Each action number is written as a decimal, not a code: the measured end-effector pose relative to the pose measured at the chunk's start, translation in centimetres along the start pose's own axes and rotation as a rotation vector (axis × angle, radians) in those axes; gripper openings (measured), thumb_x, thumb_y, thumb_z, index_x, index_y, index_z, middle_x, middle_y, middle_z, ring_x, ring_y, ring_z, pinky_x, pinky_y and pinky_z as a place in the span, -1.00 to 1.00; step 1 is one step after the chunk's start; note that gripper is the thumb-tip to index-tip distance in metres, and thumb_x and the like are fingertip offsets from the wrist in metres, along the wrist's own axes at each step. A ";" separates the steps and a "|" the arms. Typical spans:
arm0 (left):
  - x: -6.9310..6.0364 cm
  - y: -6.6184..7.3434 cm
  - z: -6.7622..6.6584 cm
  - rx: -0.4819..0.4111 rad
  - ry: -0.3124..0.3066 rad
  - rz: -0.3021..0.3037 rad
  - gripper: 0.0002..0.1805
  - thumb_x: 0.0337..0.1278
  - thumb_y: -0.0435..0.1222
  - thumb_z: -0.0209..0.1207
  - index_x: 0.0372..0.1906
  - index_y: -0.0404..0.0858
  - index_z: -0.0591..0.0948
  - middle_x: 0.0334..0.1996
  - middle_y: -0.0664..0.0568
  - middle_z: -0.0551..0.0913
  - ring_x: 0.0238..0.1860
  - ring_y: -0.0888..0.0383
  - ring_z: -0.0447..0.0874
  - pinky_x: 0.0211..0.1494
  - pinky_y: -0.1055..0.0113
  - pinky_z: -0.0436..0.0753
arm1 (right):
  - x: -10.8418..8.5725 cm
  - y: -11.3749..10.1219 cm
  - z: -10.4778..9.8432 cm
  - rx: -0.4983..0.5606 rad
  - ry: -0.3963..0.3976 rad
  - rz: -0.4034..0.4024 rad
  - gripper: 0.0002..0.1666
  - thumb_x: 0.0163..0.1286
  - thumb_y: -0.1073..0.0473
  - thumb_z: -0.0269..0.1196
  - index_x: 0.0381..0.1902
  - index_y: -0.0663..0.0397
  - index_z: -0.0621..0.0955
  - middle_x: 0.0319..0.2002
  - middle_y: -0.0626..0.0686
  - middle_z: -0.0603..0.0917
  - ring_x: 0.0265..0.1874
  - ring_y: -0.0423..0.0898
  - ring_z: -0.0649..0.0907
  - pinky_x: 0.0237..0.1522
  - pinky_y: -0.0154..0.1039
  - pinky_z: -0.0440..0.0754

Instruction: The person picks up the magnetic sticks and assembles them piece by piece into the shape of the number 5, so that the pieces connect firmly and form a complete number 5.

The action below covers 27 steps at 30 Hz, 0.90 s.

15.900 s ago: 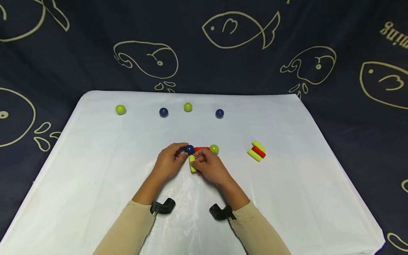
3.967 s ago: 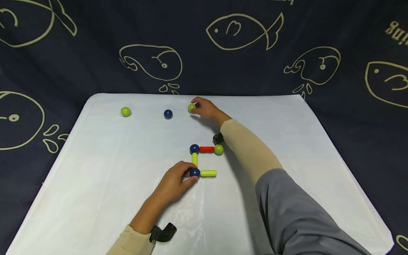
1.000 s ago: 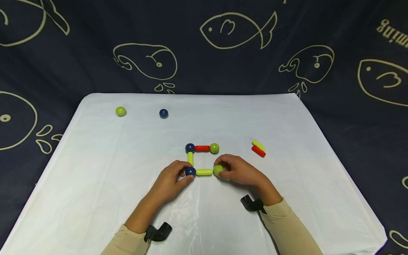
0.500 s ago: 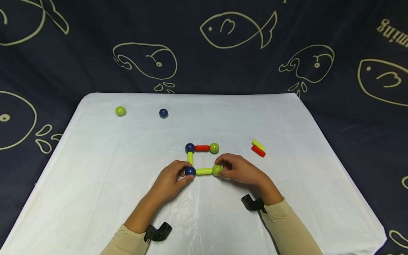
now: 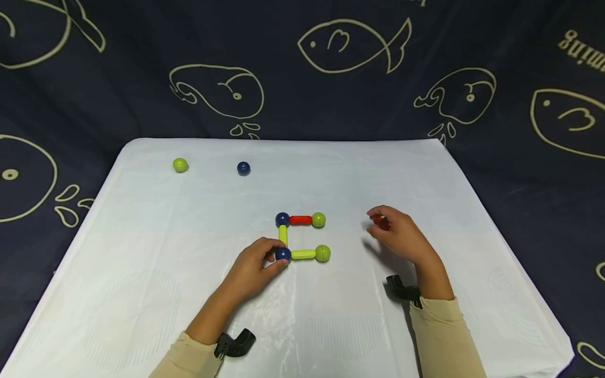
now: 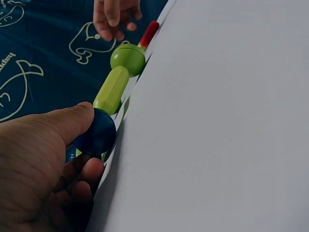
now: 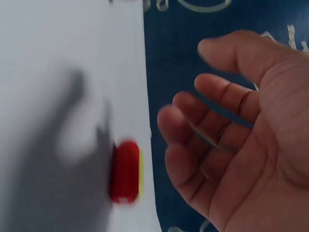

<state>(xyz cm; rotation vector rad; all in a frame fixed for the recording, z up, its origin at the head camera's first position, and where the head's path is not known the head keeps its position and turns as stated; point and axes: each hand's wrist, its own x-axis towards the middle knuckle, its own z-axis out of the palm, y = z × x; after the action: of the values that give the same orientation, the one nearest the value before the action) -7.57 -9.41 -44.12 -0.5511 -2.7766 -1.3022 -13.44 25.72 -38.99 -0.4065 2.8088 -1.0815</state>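
My left hand [image 5: 252, 268] pinches the near blue ball [image 6: 99, 135] between thumb and fingers. From that ball a yellow-green stick [image 5: 303, 254] runs right to a green ball [image 5: 323, 253]. Another yellow-green stick [image 5: 283, 234] joins it to the far blue ball [image 5: 282, 219], where a red stick [image 5: 300, 220] leads to a second green ball [image 5: 319, 219]. My right hand [image 5: 402, 233] hovers over a loose red stick [image 7: 125, 173], fingers loosely bent and holding nothing. A loose yellow-green stick [image 7: 141, 173] lies against the red one, mostly hidden.
Toward the far edge of the white-covered table [image 5: 189, 210] lie a loose green ball [image 5: 180, 165] and a loose blue ball [image 5: 243, 168]. A dark cloth with fish drawings [image 5: 354, 100] hangs behind the table.
My right hand brought a green ball from the far edge to the near stick's end, released it, then moved right to the loose sticks. My left hand keeps its hold on the near blue ball.
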 end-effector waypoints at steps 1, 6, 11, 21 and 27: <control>0.0 0.0 0.0 -0.001 0.001 -0.002 -0.66 0.19 -0.22 0.37 0.04 -0.18 0.63 -0.25 0.17 0.55 -0.29 0.22 0.49 -0.23 0.30 0.52 | -0.2 0.2 -0.3 -0.021 0.019 0.016 -0.61 0.41 0.21 0.28 0.14 0.22 0.54 0.02 0.21 0.64 -0.10 0.08 0.61 -0.21 -0.06 0.56; 0.0 -0.3 0.1 -0.009 0.008 -0.010 -0.65 0.16 -0.21 0.39 0.03 -0.17 0.63 -0.23 0.18 0.57 -0.29 0.24 0.51 -0.24 0.31 0.52 | -1.0 1.2 -1.1 -0.106 0.046 0.096 -0.60 0.40 0.23 0.28 0.13 0.29 0.52 0.01 0.26 0.61 -0.10 0.15 0.61 -0.28 -0.10 0.56; 0.1 -0.5 0.2 -0.010 0.016 -0.013 -0.64 0.15 -0.21 0.40 0.03 -0.16 0.64 -0.23 0.20 0.57 -0.30 0.25 0.51 -0.24 0.32 0.52 | -1.1 1.8 -0.7 -0.120 0.021 0.117 -0.61 0.38 0.23 0.29 0.11 0.28 0.54 -0.02 0.24 0.60 -0.13 0.13 0.60 -0.22 -0.07 0.55; 0.3 -0.4 0.2 -0.008 0.011 -0.008 -0.65 0.17 -0.21 0.39 0.04 -0.17 0.63 -0.23 0.18 0.57 -0.30 0.24 0.51 -0.24 0.32 0.53 | -0.7 2.4 -0.4 -0.160 0.056 0.120 -0.59 0.34 0.26 0.31 0.10 0.34 0.55 -0.04 0.27 0.57 -0.19 0.12 0.56 -0.14 0.02 0.52; 0.2 -0.5 0.2 -0.002 0.005 -0.011 -0.64 0.16 -0.21 0.40 0.04 -0.17 0.63 -0.24 0.19 0.56 -0.30 0.24 0.51 -0.24 0.32 0.52 | -0.7 2.4 0.0 -0.132 0.008 0.138 -0.58 0.35 0.25 0.31 0.11 0.32 0.54 -0.15 0.19 0.59 -0.22 0.07 0.57 -0.20 -0.06 0.54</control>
<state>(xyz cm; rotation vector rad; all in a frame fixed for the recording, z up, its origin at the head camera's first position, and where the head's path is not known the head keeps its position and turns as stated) -7.93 -9.47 -44.62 -0.5321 -2.7787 -1.3067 -13.29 27.61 -40.63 -0.2155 2.8747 -0.8763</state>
